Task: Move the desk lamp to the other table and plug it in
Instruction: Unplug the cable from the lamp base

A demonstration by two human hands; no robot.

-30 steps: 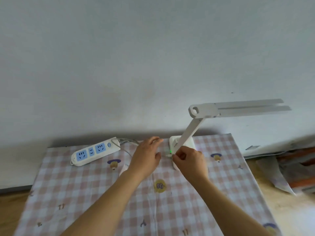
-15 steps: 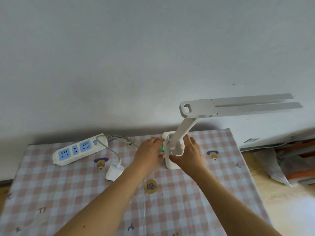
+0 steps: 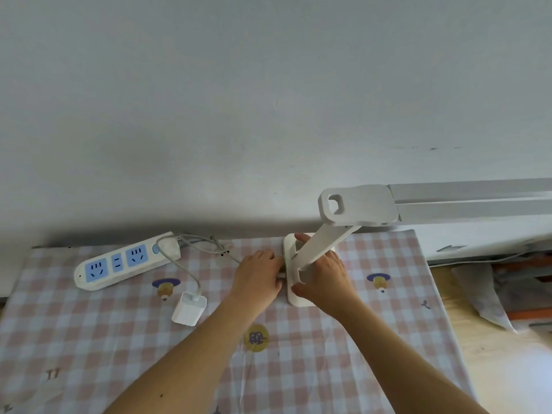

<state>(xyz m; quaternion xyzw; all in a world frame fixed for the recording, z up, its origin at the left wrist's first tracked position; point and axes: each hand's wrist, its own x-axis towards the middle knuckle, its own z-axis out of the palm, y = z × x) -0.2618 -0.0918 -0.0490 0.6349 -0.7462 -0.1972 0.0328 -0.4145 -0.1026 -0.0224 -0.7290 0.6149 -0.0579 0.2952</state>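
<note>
On the checked worktop (image 3: 298, 369) our desk lamp (image 3: 321, 255) stands by the wall, our right hand (image 3: 324, 279) wrapped around its base to keep it steady while our left hand (image 3: 257, 276) pinches the cable end at its side.
</note>
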